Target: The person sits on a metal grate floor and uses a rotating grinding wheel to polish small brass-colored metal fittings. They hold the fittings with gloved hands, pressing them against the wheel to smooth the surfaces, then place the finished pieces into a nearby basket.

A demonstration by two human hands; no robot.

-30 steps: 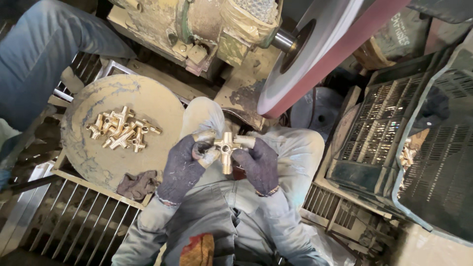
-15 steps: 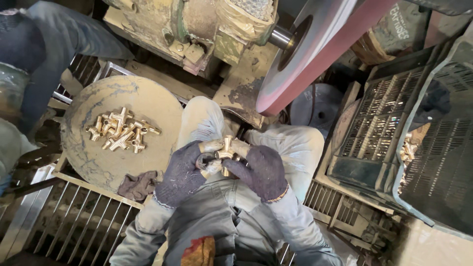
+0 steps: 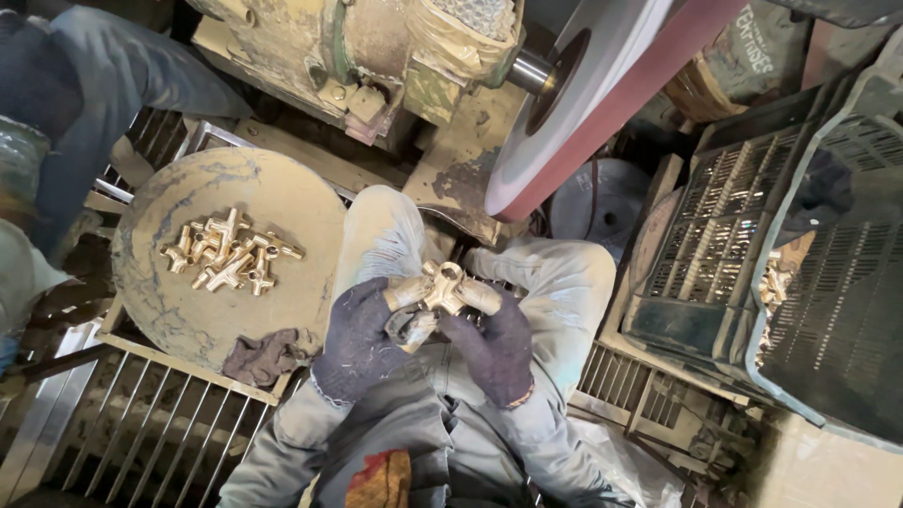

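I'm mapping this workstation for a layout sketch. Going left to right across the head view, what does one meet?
Round dusty tray with a pile of brass fittings → left hand → brass fitting held by both gloved hands → right hand → grinding wheel → dark plastic crates.

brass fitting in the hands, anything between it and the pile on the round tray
Nothing visible. Both hands hold the brass fitting over the lap; only the left knee lies below that line to the pile on the round tray.
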